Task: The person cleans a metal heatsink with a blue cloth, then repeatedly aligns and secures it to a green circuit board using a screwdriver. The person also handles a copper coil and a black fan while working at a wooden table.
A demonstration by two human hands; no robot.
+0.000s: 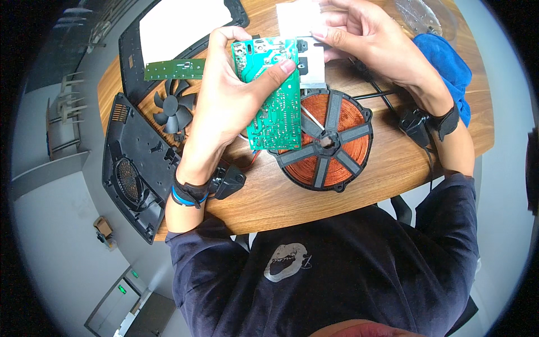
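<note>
Clasping circuit board (275, 115) in left hand (224, 92), touching heat sink (316, 73) with right hand (377, 44), couldn't tell if pinching; best kept unbent.

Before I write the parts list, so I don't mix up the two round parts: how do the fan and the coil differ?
The fan looks much smaller than the coil. The fan is dark throughout, while the coil shows copper-coloured wire between grey bars. The fan has curved blades; the coil's bars are straight. Both have a roughly round outline with parts spreading from the middle.
</note>
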